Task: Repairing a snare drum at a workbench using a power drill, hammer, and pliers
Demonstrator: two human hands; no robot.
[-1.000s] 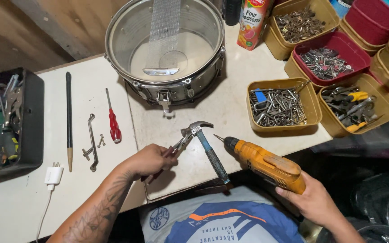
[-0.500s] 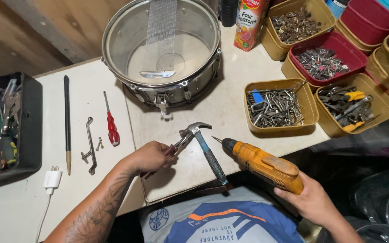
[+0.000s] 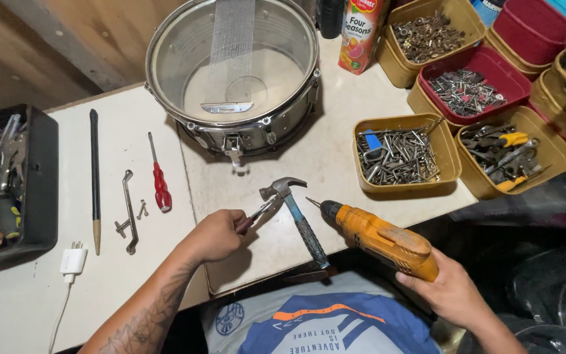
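On the white worktable (image 3: 361,92), near its front edge: left hand (image 3: 216,235), fingers curled tight round the handles of pliers (image 3: 260,213), whose tips point toward the head of a claw hammer (image 3: 294,216) lying flat just beside. Right hand (image 3: 450,292), fingers wrapped about the grip of an orange electric drill (image 3: 381,237), bit aimed at the hammer handle.

Behind: snare drum (image 3: 234,72), snare wires uppermost. Right: mustard tub (image 3: 450,160) of nails and screws; second mustard tub (image 3: 551,154) of pliers and cutters; red tub (image 3: 492,62) of metal fasteners; rear mustard tub (image 3: 401,72) of dark hardware. Left: black toolbox (image 3: 40,183) of mixed hand tools; red screwdriver (image 3: 160,183); bent metal rod (image 3: 129,210); white plug (image 3: 72,261).
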